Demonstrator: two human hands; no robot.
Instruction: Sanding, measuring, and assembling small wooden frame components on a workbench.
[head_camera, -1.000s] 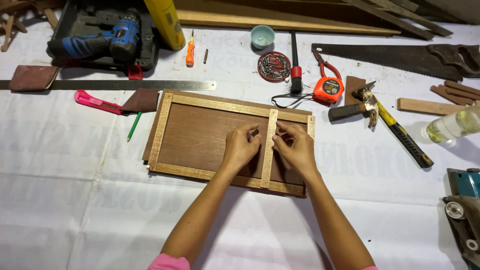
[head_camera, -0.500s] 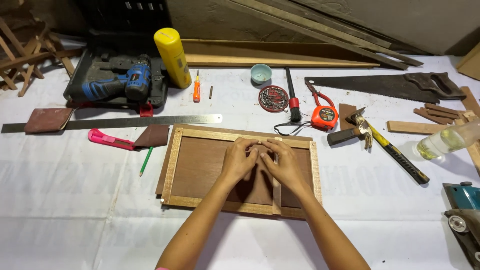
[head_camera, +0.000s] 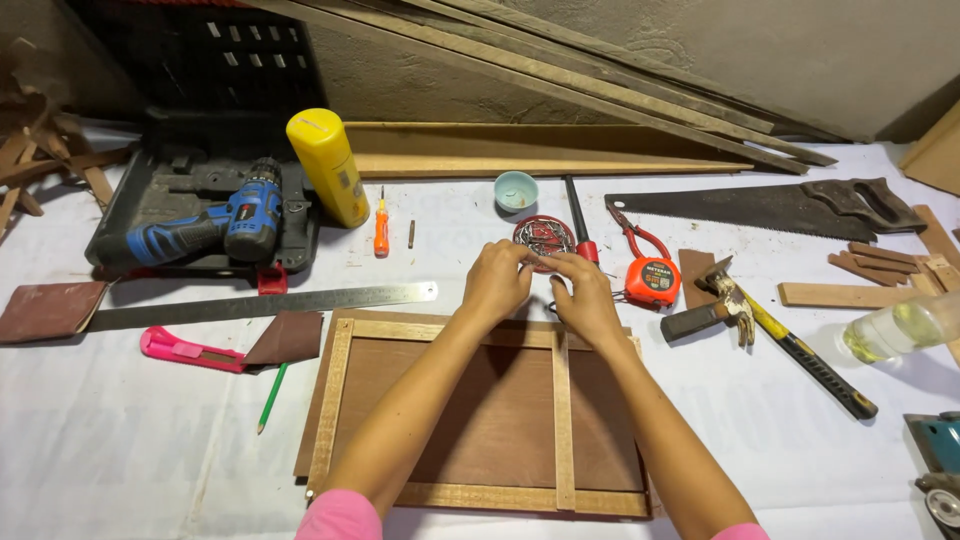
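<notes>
Both hands meet at a small round tin (head_camera: 543, 237) of dark red and silver bits, which sits on the white table cover (head_camera: 130, 440) just beyond the far edge of a wooden frame (head_camera: 480, 415). The left hand (head_camera: 497, 281) has its fingertips drawn together at the tin's near left rim, and the right hand (head_camera: 583, 296) curls its fingers in toward the near right rim; whether either one actually pinches something from the tin cannot be told, since the fingertips hide each other. Both forearms reach forward across the frame's brown panel, wrists raised a little, pink sleeves at the bottom edge of the view. The tin is hemmed in: a black-and-red tool (head_camera: 578, 225) lies just to its right, an orange tape measure (head_camera: 652, 281) beyond that, and a small pale blue bowl (head_camera: 516, 190) just behind. A hammer (head_camera: 770, 330) lies farther right, with a handsaw (head_camera: 770, 208) behind it. To the left there is more open cover, bounded by a steel ruler (head_camera: 270, 304), an orange screwdriver (head_camera: 381, 228) and a yellow bottle (head_camera: 328, 167).
</notes>
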